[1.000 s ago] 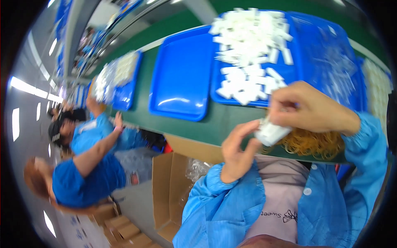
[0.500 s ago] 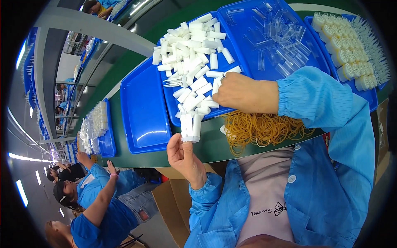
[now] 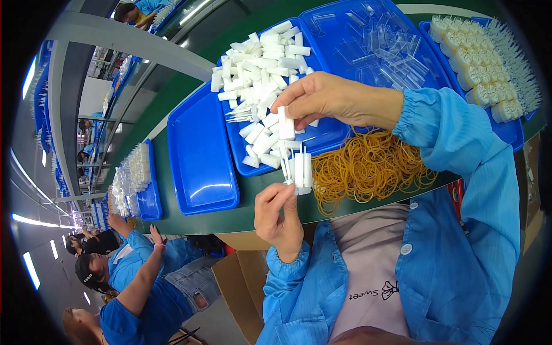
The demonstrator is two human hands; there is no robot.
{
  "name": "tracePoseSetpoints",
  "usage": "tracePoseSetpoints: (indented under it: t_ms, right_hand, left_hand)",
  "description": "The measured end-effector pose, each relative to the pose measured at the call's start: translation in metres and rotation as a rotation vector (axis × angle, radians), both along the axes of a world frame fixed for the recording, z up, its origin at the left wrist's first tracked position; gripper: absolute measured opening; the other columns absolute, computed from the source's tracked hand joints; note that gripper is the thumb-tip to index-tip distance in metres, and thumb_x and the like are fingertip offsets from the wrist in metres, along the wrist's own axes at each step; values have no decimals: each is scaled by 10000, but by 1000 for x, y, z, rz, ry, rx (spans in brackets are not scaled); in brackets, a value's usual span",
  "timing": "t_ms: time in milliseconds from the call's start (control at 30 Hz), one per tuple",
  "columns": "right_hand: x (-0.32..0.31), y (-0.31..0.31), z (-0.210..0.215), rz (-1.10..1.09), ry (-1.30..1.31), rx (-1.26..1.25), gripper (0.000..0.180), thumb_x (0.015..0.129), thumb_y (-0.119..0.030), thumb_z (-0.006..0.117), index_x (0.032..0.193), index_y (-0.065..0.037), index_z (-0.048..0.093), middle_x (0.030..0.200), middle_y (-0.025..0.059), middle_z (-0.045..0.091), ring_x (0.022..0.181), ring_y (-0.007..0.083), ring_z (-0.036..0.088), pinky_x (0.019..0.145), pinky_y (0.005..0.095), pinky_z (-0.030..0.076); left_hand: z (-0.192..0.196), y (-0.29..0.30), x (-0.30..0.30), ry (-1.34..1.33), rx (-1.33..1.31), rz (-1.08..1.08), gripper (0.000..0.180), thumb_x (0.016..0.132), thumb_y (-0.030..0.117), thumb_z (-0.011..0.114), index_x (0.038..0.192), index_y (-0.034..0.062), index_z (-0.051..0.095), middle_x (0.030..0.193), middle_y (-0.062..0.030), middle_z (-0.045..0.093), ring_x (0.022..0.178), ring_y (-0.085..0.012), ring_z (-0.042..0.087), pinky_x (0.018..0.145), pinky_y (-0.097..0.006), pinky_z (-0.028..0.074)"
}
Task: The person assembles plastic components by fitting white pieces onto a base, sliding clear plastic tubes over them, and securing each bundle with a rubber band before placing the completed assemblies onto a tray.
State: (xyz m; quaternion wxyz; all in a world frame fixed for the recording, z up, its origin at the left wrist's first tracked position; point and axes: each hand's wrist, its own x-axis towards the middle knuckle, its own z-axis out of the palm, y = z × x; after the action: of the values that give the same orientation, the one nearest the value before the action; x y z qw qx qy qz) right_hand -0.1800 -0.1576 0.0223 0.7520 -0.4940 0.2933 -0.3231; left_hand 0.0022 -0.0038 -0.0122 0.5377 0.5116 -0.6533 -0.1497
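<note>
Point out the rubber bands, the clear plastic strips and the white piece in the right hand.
Rubber bands point(image 3: 371, 168): head view, middle of the pile.
Clear plastic strips point(image 3: 399, 66): head view, heap's middle.
White piece point(image 3: 286, 125): head view, its flat face.

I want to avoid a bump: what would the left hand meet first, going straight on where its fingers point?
Most likely the white piece in the right hand, reached first by the bundle that the left hand holds; depth is unclear.

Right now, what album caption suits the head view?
Left fingers hold a white cluster, right fingers a white piece, near rubber bands.
</note>
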Motion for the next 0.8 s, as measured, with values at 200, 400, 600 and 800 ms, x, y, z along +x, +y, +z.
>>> tracePoseSetpoints:
  t_ms: [200, 400, 600, 800]
  right_hand:
    - [3, 7, 0, 50, -47, 30, 333, 855, -159, 635, 1131, 24, 611, 1010, 111, 650, 862, 158, 634, 790, 248, 524]
    - [1, 2, 5, -35, -45, -27, 338, 856, -178, 641, 1130, 17, 612, 1037, 117, 642, 891, 159, 631, 806, 256, 517]
    - [6, 13, 4, 66, -31, 16, 345, 858, -191, 643, 1138, 9, 610, 1032, 111, 645, 906, 150, 627, 826, 267, 511]
    - [-12, 3, 7, 161, 79, -185, 261, 845, -219, 671, 1011, -17, 675, 931, 77, 667, 866, 115, 609, 762, 232, 480]
  left_hand:
    - [3, -4, -5, -5, -33, -1, 106, 838, 6, 649, 942, 8, 667, 951, -91, 585, 818, -137, 564, 644, -216, 455]
    - [4, -3, -5, 7, -68, -2, 110, 825, -10, 655, 931, 15, 672, 932, -88, 586, 809, -142, 565, 641, -219, 454]
    - [6, -7, -6, -15, -65, -22, 115, 815, -13, 662, 925, 22, 674, 902, -90, 589, 806, -150, 566, 648, -226, 459]
    - [7, -7, -1, -96, -99, -89, 107, 817, -12, 659, 916, 26, 675, 989, -95, 548, 872, -176, 554, 731, -262, 464]
